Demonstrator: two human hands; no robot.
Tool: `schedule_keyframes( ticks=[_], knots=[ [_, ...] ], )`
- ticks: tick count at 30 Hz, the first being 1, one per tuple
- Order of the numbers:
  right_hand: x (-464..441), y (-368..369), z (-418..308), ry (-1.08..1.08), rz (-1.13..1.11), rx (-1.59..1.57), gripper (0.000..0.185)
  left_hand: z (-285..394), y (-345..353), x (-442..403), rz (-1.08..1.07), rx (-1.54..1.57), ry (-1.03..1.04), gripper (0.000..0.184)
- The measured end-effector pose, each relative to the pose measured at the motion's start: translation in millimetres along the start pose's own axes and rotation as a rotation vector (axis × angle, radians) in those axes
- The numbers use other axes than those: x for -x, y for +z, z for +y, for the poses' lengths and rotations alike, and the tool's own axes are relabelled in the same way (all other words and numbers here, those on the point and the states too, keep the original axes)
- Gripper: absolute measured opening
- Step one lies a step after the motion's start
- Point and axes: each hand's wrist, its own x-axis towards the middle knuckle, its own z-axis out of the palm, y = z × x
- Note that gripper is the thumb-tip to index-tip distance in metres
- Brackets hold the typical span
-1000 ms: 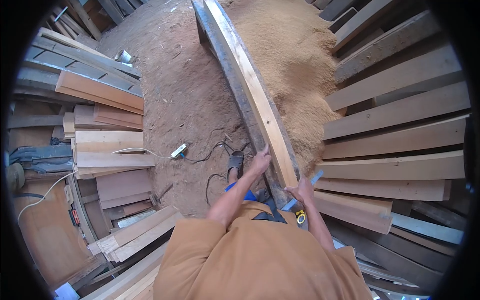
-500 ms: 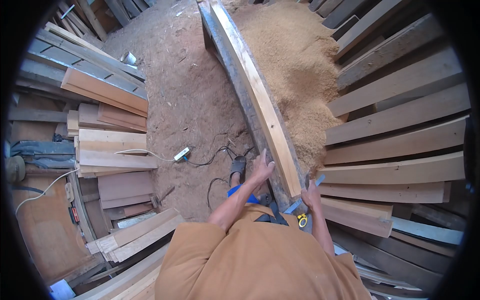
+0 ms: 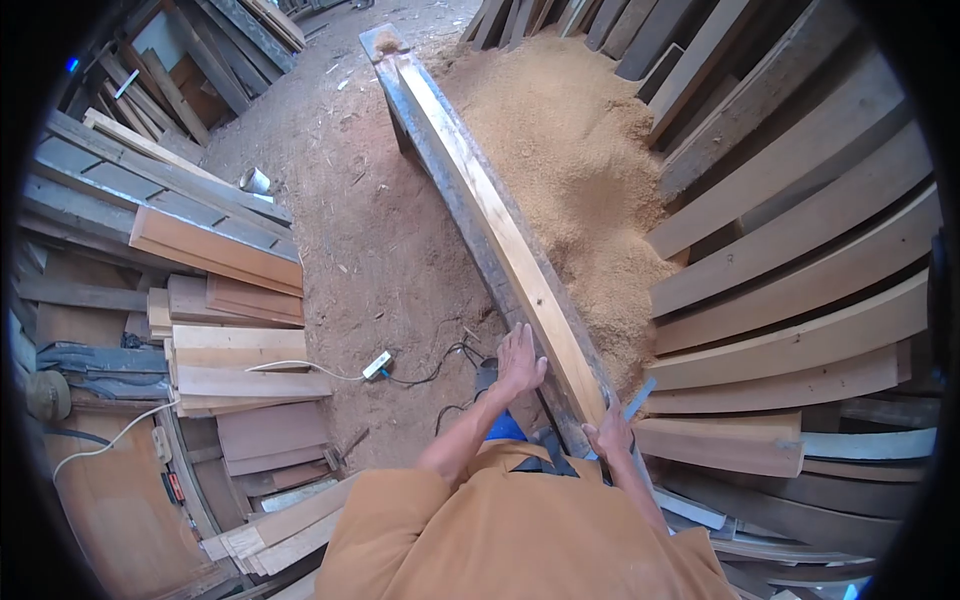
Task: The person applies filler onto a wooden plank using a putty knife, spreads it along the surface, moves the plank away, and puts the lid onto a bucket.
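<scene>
Sawdust (image 3: 590, 200) banks up beside the bench (image 3: 497, 275), and I'm at its near end. My left hand (image 3: 520, 362) is open, fingers spread, just left of the plank (image 3: 541, 302); whether it's touching, I can't tell. My right hand (image 3: 610, 432) is curled at the plank's near end, closer to that end of the 2, a blue strip (image 3: 640, 398) poking out past it; grip unclear. From there the plank runs lengthwise along the bench, forward and leaning left, boards (image 3: 790, 350) lined up off to the right.
</scene>
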Motion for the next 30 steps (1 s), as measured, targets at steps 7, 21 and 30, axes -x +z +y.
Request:
schedule_keyframes(
  ticks=[7, 21, 30],
  knots=[
    [5, 5, -6, 0.111, 0.075, -0.065, 0.089, -19, -26, -37, 0.015, 0.061, -0.007, 0.088],
    [6, -9, 11, 0.168, -0.027, -0.161, 0.081, -50, -79, -112, 0.009, -0.122, 0.168, 0.079],
    [-31, -13, 5, -0.041, 0.198, -0.320, 0.051, -50, -93, -76, -0.171, -0.057, 0.136, 0.083]
  ],
)
